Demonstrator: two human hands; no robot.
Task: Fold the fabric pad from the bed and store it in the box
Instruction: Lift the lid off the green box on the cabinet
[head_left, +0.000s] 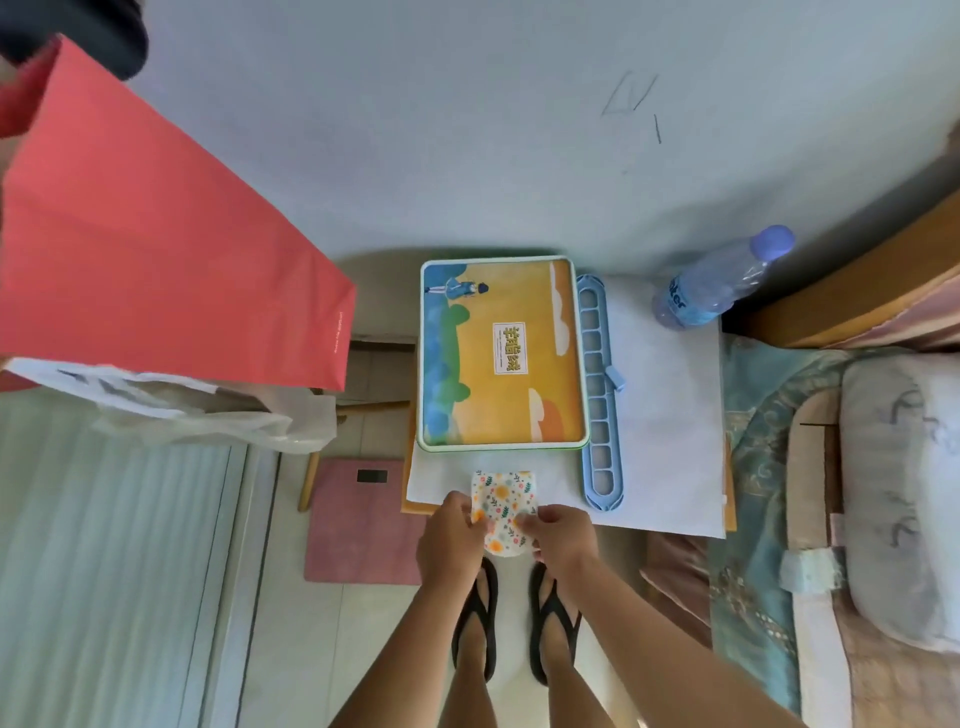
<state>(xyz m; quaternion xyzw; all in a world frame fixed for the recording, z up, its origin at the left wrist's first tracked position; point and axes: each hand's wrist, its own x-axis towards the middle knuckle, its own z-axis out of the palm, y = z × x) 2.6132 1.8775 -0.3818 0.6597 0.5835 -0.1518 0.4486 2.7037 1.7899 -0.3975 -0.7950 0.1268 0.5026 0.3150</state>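
Note:
A small fabric pad, white with orange flowers and green leaves, lies folded over the front edge of the small table. My left hand pinches its left side and my right hand pinches its right side. Just beyond it sits the box, a flat tin with a closed lid showing a yellow and blue picture. The bed with a pale pillow runs along the right.
A light blue plastic rack lies right of the box. A water bottle stands at the table's back right. A red paper bag and a plastic bag are at left. A pink scale lies on the floor.

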